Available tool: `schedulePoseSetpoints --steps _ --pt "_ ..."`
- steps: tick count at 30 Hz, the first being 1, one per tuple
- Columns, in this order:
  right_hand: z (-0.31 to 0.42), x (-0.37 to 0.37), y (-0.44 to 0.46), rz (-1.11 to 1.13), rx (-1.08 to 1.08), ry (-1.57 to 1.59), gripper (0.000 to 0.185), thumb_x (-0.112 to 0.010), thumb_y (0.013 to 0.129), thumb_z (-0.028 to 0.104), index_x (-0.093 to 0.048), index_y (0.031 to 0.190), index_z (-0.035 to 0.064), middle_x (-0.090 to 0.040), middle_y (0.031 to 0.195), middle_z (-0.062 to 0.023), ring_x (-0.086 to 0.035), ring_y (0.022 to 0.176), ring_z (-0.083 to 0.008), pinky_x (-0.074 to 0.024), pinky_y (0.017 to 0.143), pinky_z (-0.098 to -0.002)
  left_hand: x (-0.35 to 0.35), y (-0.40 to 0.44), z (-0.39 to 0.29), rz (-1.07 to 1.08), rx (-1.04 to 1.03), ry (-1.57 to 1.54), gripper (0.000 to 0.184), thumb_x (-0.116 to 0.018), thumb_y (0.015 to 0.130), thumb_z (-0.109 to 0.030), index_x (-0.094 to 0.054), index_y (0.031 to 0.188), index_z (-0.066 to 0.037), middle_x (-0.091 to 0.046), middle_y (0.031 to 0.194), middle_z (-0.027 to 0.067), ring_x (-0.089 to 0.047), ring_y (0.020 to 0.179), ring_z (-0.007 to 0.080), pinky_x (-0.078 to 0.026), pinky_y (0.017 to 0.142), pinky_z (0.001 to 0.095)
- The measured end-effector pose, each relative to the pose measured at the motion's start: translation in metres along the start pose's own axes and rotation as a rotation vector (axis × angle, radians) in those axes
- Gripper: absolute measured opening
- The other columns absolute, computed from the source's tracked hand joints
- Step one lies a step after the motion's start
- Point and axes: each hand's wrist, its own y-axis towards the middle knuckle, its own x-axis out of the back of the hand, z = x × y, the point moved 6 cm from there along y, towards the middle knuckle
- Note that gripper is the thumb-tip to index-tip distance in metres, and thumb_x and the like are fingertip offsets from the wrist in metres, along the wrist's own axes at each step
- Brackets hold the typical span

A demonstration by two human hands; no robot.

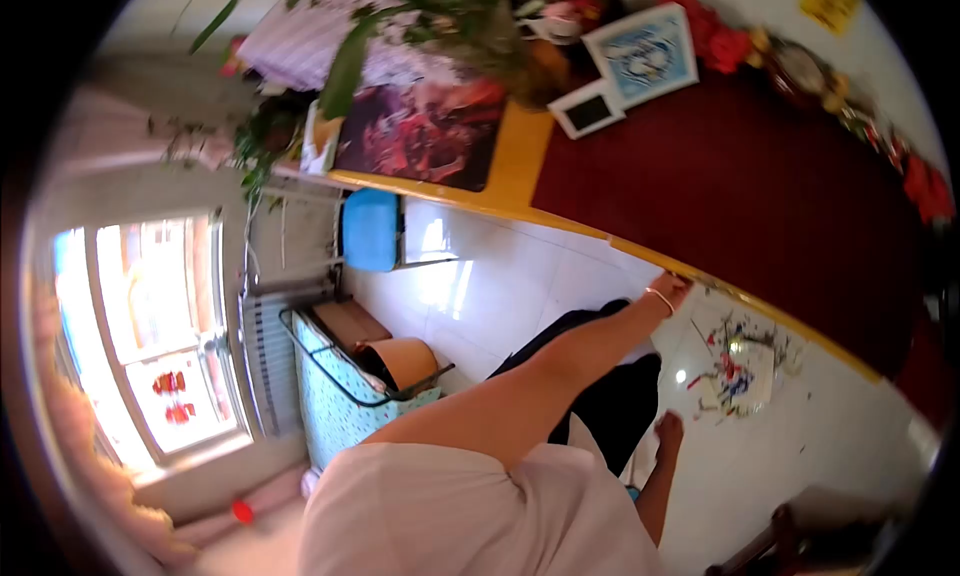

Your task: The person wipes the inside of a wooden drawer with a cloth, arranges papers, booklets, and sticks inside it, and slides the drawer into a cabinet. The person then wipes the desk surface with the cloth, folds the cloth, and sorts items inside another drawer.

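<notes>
My left hand (672, 290) reaches across to the yellow front edge (745, 301) of the desk, its fingers curled against it. Whether they grip the edge itself or something small there, I cannot make out. A bracelet (659, 301) circles that wrist. My right hand (670, 429) hangs lower, beside my dark-clad leg (625, 401), with its fingers curled in. Anything inside it is hidden. Beyond both hands, on the tiled floor, lies a scattered heap of small colourful pieces (738, 368), too small to name, around something pale.
A dark red mat (720, 166) covers much of the desk, with two picture frames (642, 61) behind. Plants (400, 16) overhang its far left. A blue-seated chair (370, 230) and a patterned box (345, 416) with a brown bin (400, 362) stand left. Dark furniture (800, 541) is lower right.
</notes>
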Motion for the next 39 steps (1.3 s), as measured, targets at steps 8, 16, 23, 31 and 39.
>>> schedulePoseSetpoints --steps 8,16,23,31,39 --pt "-0.110 0.059 -0.032 0.164 -0.140 -0.084 0.028 -0.052 0.088 0.023 -0.055 0.104 0.0006 -0.061 0.087 -0.0127 -0.060 0.067 -0.0189 -0.0486 0.053 -0.0299 -0.023 -0.033 -0.007 0.029 0.026 0.334 0.048 -0.034 0.081 0.003 -0.042 0.126 -0.010 -0.043 0.132 0.0091 -0.041 0.122 0.0275 -0.038 0.101 0.0409" --pt "-0.122 0.158 -0.024 0.228 0.150 -0.501 0.033 -0.052 0.088 0.026 -0.055 0.108 -0.0008 -0.062 0.095 -0.0137 -0.061 0.080 -0.0214 -0.0490 0.065 -0.0324 0.106 -0.127 0.004 0.450 -0.211 2.865 0.034 -0.038 0.089 -0.023 -0.059 0.111 -0.009 -0.055 0.122 0.0092 -0.052 0.111 0.0245 -0.041 0.095 0.0379" --pt "-0.150 0.365 -0.096 -0.018 0.225 -0.311 0.038 -0.052 0.090 0.029 -0.054 0.115 0.0000 -0.061 0.101 -0.0123 -0.059 0.093 -0.0228 -0.0478 0.079 -0.0343 0.300 -0.285 0.105 -0.121 1.008 2.913 0.031 -0.056 0.079 -0.023 -0.064 0.106 -0.009 -0.064 0.105 0.0122 -0.060 0.092 0.0268 -0.046 0.079 0.0449" --pt "-0.337 0.557 -0.174 -0.350 -0.091 0.390 0.031 -0.055 0.086 0.025 -0.053 0.110 0.0049 -0.061 0.093 -0.0101 -0.061 0.074 -0.0182 -0.0512 0.063 -0.0289 0.239 -0.218 0.356 0.390 0.246 2.941 0.041 -0.046 0.088 -0.033 -0.054 0.119 -0.007 -0.059 0.114 0.0188 -0.057 0.104 0.0334 -0.045 0.086 0.0412" --pt "-0.369 0.621 -0.114 -0.259 0.168 -0.397 0.025 -0.057 0.082 0.020 -0.058 0.102 0.0048 -0.063 0.077 -0.0082 -0.060 0.061 -0.0150 -0.0495 0.054 -0.0287 0.174 -0.221 0.614 0.752 0.218 2.588 0.055 -0.054 0.082 -0.046 -0.052 0.121 -0.007 -0.060 0.112 0.0155 -0.056 0.105 0.0324 -0.042 0.092 0.0379"
